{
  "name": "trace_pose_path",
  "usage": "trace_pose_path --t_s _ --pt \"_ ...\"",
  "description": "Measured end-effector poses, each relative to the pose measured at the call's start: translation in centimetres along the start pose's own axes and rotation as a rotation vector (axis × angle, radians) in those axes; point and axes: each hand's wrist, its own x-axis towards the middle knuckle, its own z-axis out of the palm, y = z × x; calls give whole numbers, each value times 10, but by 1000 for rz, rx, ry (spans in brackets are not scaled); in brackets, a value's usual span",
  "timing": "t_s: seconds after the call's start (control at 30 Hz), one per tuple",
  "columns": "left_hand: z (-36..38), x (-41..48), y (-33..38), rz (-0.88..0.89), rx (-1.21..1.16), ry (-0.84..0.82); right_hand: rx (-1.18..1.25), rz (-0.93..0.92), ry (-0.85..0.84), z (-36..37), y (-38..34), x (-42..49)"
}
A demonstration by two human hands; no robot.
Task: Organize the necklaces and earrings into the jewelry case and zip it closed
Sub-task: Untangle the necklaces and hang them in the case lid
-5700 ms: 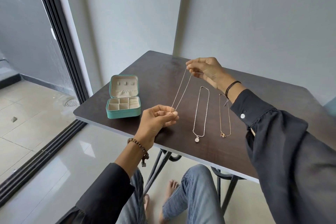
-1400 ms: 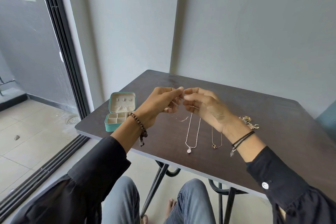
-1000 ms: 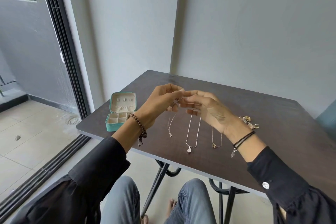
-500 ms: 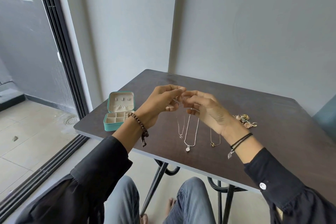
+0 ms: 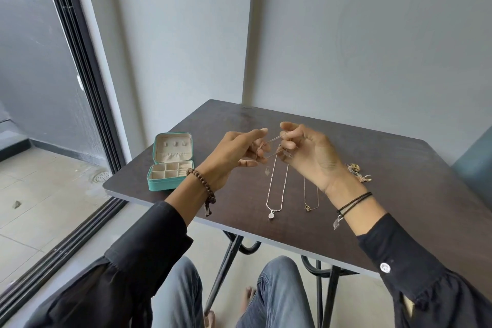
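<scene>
My left hand [image 5: 234, 153] and my right hand [image 5: 308, 152] are raised above the table, a short gap between them. Both pinch a thin necklace chain [image 5: 270, 142] stretched in short folded strands from one to the other; its small pendant [image 5: 267, 171] dangles below. A silver necklace with a round pendant [image 5: 277, 189] lies flat on the dark table [image 5: 399, 181]. A gold necklace [image 5: 311, 201] lies to its right, partly hidden by my right wrist. The teal jewelry case [image 5: 170, 161] stands open at the table's left corner, its cream compartments showing.
A small pile of earrings [image 5: 356, 172] lies on the table behind my right wrist. The table is pushed against a grey wall. A sliding glass door and tiled floor are to the left. My knees and the table's metal legs are below the front edge.
Since a second ago my hands have drawn slightly apart, stretching the folded chain between them. The hanging loop has shortened, and the pendant now dangles higher beneath my left fingers.
</scene>
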Motion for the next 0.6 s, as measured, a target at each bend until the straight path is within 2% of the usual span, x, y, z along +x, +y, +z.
trace_pose_path --t_s 0.1,0.23,0.43,0.6 --pt "-3 -1 2 -4 -81 -12 -40 -19 -3 -6 -1 0" --pt "-5 2 7 0 -221 -9 -211 -19 -17 -13 4 -1" --pt "-3 5 14 15 -229 -70 -544 -50 -172 -9 8 -10" --pt "-4 7 5 27 -243 -56 -515 -103 -134 -3 4 -8"
